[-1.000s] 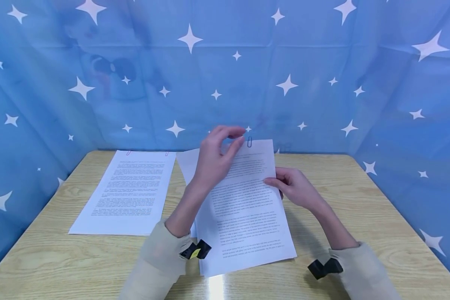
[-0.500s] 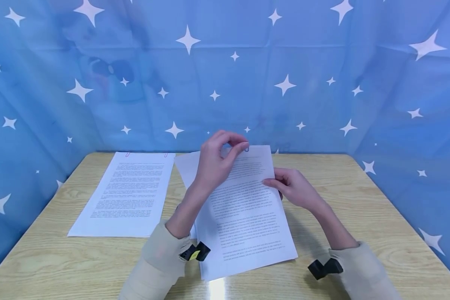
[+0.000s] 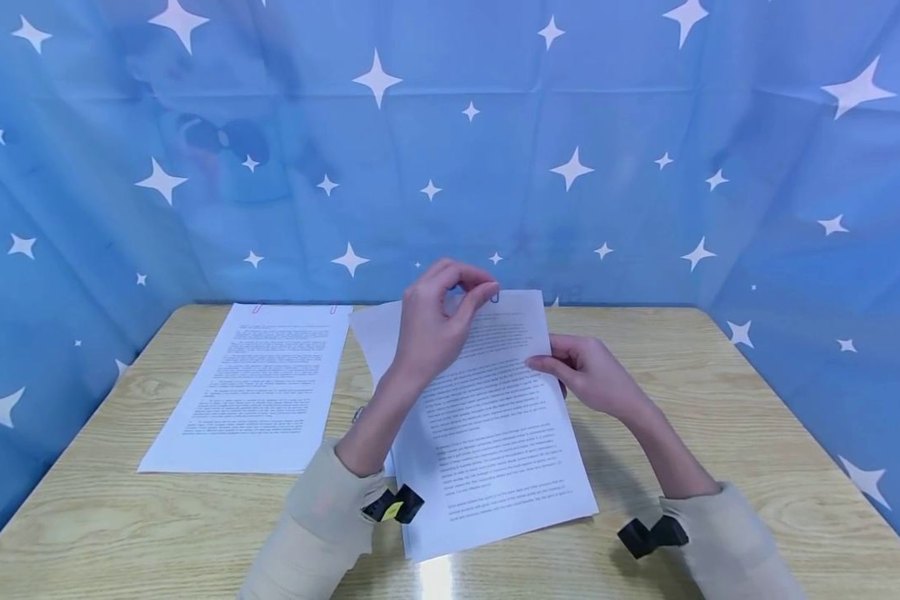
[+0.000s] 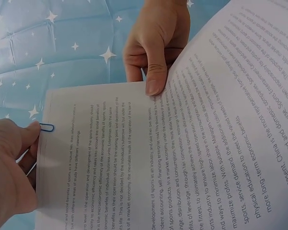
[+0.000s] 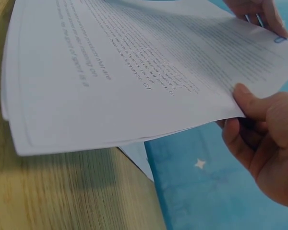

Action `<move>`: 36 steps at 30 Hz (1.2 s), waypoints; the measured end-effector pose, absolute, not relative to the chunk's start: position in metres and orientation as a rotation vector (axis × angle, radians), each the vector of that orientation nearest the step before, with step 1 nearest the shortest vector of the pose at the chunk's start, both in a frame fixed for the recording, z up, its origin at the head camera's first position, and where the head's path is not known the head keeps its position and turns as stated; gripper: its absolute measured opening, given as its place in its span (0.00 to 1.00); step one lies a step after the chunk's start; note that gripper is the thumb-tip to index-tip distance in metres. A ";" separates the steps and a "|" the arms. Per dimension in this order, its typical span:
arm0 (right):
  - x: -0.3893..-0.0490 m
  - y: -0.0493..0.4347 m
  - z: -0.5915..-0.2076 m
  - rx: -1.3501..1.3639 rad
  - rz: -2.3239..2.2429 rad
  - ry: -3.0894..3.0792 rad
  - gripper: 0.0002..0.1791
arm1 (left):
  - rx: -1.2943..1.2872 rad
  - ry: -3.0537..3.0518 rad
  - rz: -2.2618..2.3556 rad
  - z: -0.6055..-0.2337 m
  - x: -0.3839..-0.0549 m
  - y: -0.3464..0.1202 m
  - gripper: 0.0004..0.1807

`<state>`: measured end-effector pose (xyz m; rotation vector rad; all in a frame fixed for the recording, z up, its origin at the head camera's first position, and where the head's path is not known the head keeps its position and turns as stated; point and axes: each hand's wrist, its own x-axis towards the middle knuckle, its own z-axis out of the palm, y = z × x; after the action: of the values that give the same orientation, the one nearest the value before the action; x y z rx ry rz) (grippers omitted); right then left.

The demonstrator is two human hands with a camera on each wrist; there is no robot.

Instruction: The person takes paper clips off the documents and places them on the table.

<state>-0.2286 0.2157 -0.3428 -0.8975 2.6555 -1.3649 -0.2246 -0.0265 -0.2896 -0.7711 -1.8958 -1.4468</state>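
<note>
Several printed sheets (image 3: 495, 433) are held tilted up off the table in the head view. At their top edge sits a blue paper clip (image 4: 47, 127), partly covered by fingertips in the head view. My left hand (image 3: 431, 329) pinches that clip at its outer end, thumb in front. My right hand (image 3: 588, 375) grips the sheets' right edge, its thumb on the printed face and the other fingers behind. In the right wrist view, the sheets (image 5: 81, 120) bow slightly, with their lower corners above the wooden surface.
A printed stack (image 3: 247, 383) with two pink paper clips (image 3: 257, 308) lies on the wooden table (image 3: 720, 400) at left. More white paper (image 3: 375, 327) lies behind the held sheets. Another clip (image 3: 357, 414) shows beside my left wrist. A starry blue curtain (image 3: 450, 150) hangs behind.
My left fingertips have moved right and slightly down onto the blue paper clip, which stood uncovered beside them before. The sheets' top edge has dipped a little. My right hand keeps its grip.
</note>
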 end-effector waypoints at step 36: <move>-0.232 0.222 -0.342 -0.877 -1.379 2.675 0.12 | -0.706 -1.904 -1.563 -0.291 -0.212 -0.059 0.05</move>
<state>-0.2324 0.2219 -0.3424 -0.8774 2.6749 -1.3785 -0.2122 -0.0594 -0.2907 -0.7055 -1.9040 -1.5630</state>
